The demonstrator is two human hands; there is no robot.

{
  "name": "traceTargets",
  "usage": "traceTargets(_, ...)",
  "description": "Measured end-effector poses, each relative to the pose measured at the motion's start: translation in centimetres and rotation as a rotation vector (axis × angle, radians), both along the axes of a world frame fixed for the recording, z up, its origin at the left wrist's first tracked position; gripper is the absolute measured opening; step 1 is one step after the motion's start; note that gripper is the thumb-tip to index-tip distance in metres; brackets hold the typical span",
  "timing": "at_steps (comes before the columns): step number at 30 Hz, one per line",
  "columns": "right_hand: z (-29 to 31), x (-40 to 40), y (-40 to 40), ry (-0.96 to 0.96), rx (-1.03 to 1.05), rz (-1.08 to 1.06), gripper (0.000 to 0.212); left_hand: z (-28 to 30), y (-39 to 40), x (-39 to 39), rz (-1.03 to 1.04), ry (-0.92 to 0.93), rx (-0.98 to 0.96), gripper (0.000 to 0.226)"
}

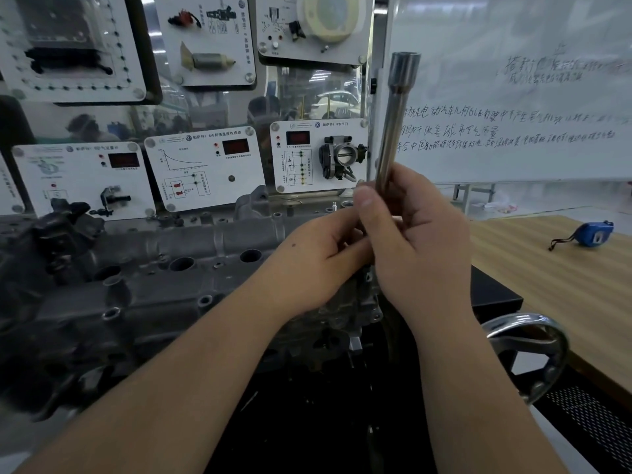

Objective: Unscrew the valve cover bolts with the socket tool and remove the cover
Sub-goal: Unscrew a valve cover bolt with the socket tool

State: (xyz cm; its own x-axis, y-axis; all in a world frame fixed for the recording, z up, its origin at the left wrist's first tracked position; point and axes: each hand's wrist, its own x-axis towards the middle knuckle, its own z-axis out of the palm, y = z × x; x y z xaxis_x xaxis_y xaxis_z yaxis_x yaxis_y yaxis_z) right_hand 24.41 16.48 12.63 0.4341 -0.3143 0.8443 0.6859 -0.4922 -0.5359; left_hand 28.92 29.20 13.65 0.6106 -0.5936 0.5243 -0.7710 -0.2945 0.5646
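Both forearms reach up from the bottom of the frame and meet at the centre. Right hand (415, 248) is curled round the lower part of the socket tool (396, 121), thumb pressed against the shaft, holding it upright so that its open socket end points up toward the whiteboard (513, 97) at the upper right. Left hand (321, 258) sits just beside and touching the right one, its fingers bent in toward the bottom end of the tool; whether it pinches the tool or something small there is hidden behind the right hand, so I cannot tell.

Below and to the left of the hands lies the grey metal valve cover (164, 278), in place on the engine, stretching across the middle left of the frame. Bolt holes show along its edge, but whether bolts sit in them is too small to read.

As a judgement, the task looks to be at an early or in-between step: the tool is off the engine, no bolt is being turned, and the cover is not yet lifted away.
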Motion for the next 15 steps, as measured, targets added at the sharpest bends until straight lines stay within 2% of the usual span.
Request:
traceTargets(5, -0.17, 0.05, 0.05, -0.054, -0.009, -0.091, 0.013, -0.06, 0.11, 0.16, -0.015, 0.046, -0.005, 0.022)
traceTargets(7, -0.22, 0.19, -0.14, -0.027, -0.009, -0.069, 0.021, -0.08, 0.13, 0.17, -0.021, 0.054, -0.009, 0.024)
traceTargets(11, -0.18, 0.51, -0.24, -0.005, 0.06, -0.003, 0.037, -0.12, 0.06, 0.42, -0.005, 0.021, -0.011, 0.015)
traceTargets(15, -0.16, 0.52, 0.09, -0.017, 0.026, 0.012, 0.029, 0.02, -0.11, 0.37, 0.0, 0.024, 0.014, 0.023)
